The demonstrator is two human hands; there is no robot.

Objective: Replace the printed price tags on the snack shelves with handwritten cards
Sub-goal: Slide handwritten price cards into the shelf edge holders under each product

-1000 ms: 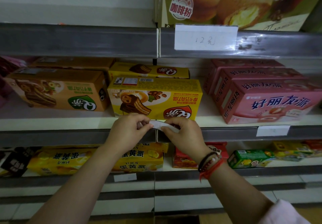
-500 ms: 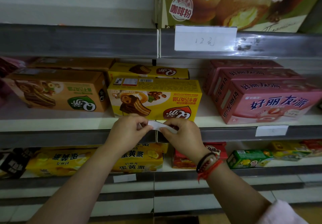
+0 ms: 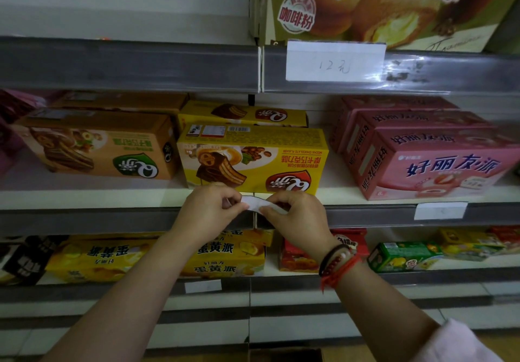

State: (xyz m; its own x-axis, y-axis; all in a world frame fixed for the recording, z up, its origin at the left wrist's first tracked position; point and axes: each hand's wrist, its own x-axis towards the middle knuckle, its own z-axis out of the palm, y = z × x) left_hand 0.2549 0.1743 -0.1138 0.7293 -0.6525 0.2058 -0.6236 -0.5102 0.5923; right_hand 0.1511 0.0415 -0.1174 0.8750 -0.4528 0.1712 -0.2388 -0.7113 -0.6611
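Both hands meet at the front rail (image 3: 112, 219) of the middle shelf, just below the yellow box (image 3: 253, 162). The left hand (image 3: 209, 211) and the right hand (image 3: 295, 218) each pinch one end of a small white card (image 3: 253, 203), thumb against fingers, so the card bows slightly between them. The card sits at the rail's top edge, right where two rail sections join; whether it is in the rail's channel I cannot tell. The right wrist wears red and dark bracelets (image 3: 337, 263). On the upper rail a handwritten card (image 3: 334, 62) reads "12". Further right on the middle rail sits another white tag (image 3: 440, 210), below the pink boxes (image 3: 439, 162).
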